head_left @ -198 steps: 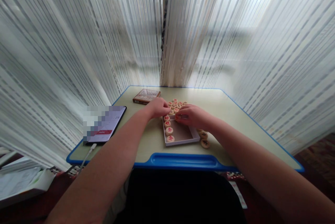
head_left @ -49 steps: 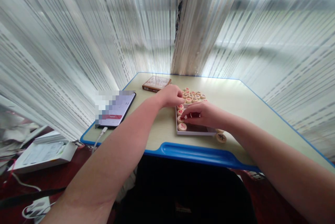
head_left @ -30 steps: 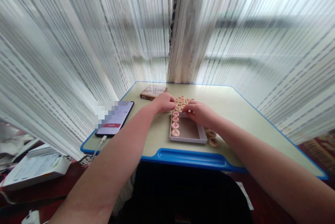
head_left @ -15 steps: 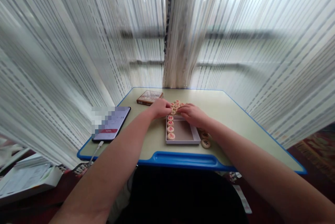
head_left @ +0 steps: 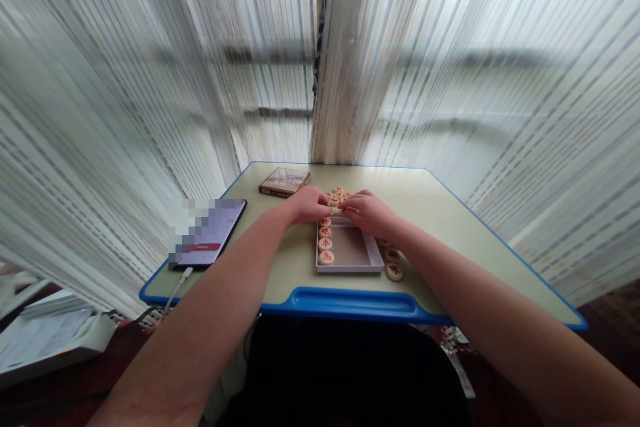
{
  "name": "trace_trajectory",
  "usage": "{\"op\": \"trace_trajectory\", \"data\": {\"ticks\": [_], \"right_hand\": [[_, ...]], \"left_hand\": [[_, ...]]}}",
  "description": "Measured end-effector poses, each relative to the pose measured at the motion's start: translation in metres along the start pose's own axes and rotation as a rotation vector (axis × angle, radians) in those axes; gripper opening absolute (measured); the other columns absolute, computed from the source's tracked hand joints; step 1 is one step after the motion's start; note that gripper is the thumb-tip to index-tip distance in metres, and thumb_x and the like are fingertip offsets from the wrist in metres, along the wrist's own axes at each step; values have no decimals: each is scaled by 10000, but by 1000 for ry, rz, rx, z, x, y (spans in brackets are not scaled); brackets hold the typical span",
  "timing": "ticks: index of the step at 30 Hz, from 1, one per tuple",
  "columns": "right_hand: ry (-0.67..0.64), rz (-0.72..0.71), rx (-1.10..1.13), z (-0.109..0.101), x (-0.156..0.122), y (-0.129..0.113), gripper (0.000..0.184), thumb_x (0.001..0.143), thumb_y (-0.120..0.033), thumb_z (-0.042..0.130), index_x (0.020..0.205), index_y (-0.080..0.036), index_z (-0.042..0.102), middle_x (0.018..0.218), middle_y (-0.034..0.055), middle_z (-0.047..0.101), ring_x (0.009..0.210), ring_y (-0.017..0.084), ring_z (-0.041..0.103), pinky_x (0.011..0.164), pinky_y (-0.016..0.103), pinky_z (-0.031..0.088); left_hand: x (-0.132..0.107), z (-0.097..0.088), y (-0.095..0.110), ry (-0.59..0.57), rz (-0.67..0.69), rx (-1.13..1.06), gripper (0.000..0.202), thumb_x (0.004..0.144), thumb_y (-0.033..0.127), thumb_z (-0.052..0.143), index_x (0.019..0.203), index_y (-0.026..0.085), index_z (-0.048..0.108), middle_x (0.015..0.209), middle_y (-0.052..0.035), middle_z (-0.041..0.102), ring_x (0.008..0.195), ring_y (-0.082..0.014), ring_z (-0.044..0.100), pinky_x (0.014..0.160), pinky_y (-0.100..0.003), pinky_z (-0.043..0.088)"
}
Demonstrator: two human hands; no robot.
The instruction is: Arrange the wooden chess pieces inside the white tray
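Note:
A shallow white box (head_left: 375, 260) with a brown floor lies on the small table. Several round wooden chess pieces with red characters (head_left: 325, 244) stand in a column along its left side. A loose pile of pieces (head_left: 338, 196) lies just beyond the box. My left hand (head_left: 310, 204) rests curled at the box's far left corner, fingertips at the pile. My right hand (head_left: 369, 213) lies over the box's far edge, its fingers bent down at the pile; what they hold is hidden. Two dark-marked pieces (head_left: 395, 271) lie right of the box.
A phone (head_left: 210, 238) with a white cable lies at the table's left. A brown box lid (head_left: 284, 182) sits at the far left. The table (head_left: 450, 214) has a blue rim and front groove (head_left: 353, 302). Striped sheer curtains hang all round. Papers (head_left: 45, 337) lie low left.
My right hand has moved from inside the box up to its far edge, next to the pile. The left hand has stayed at the far left corner. The view has shifted.

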State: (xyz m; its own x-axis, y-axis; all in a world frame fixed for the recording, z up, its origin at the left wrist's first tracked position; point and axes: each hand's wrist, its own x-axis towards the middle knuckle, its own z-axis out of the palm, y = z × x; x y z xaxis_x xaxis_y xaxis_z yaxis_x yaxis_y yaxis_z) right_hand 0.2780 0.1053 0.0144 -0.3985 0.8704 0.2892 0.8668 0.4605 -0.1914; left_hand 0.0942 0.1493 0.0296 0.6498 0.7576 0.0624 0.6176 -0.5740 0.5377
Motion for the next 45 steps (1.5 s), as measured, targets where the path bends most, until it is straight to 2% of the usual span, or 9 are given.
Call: {"op": "trace_trajectory", "data": {"ticks": [7,13,22,26,30,32,35,38,45], "right_hand": [[17,83,-60,-4,-2,0,260,809,-267,499,911,-208,730,945,43,712,909,203,570,880,322,361],[-10,192,-4,-4,0,3,268,793,-320,531,956,-221,719,919,28,715,899,210,553,849,320,364],[-91,231,68,-4,3,7,193,778,-340,551,791,-205,687,839,23,694,842,183,562,900,362,323],[-53,249,132,-6,1,6,151,751,-331,595,775,-208,680,806,15,693,876,197,541,874,351,355],[82,303,259,-13,-2,1,134,719,-308,632,760,-184,664,779,18,680,750,157,557,737,295,408],[137,281,343,-19,-4,-5,157,728,-323,624,778,-179,658,765,15,672,696,140,554,670,272,412],[30,121,400,-29,-11,-16,153,726,-319,634,787,-184,672,760,12,665,723,144,560,681,267,416],[-46,14,274,-30,-16,-25,89,707,-264,667,760,-200,699,739,23,655,804,175,550,726,281,412],[-53,-6,37,-11,-14,-25,126,765,-294,624,819,-214,705,739,40,671,810,195,528,706,278,398]], "left_hand": [[1,1,-3,5,-11,-11,291,601,306,515,655,92,704,498,20,492,546,-110,427,537,-234,310],[1,1,-4,2,-25,-37,287,601,306,524,667,96,708,505,16,506,557,-115,437,541,-232,326],[-1,0,3,44,-57,-120,284,649,273,465,612,103,689,549,-14,582,587,-130,490,563,-241,352],[0,-2,2,99,-4,-99,371,723,258,368,540,125,663,571,-50,619,609,-139,517,613,-255,376],[1,-5,-3,214,-54,-17,365,719,260,370,476,143,616,533,-59,611,616,-157,543,620,-271,386],[1,-6,-5,236,-65,-13,373,721,269,365,475,144,615,511,-54,602,602,-158,547,618,-272,395],[0,-5,-4,224,-63,-11,366,710,282,369,481,142,618,494,-45,593,580,-155,544,617,-272,402],[-1,-4,0,194,-62,-8,341,681,280,375,490,137,618,487,-38,584,552,-148,529,600,-269,389],[-1,-4,1,169,-37,45,339,666,291,371,509,132,626,466,-28,555,515,-138,487,544,-265,338]]}}
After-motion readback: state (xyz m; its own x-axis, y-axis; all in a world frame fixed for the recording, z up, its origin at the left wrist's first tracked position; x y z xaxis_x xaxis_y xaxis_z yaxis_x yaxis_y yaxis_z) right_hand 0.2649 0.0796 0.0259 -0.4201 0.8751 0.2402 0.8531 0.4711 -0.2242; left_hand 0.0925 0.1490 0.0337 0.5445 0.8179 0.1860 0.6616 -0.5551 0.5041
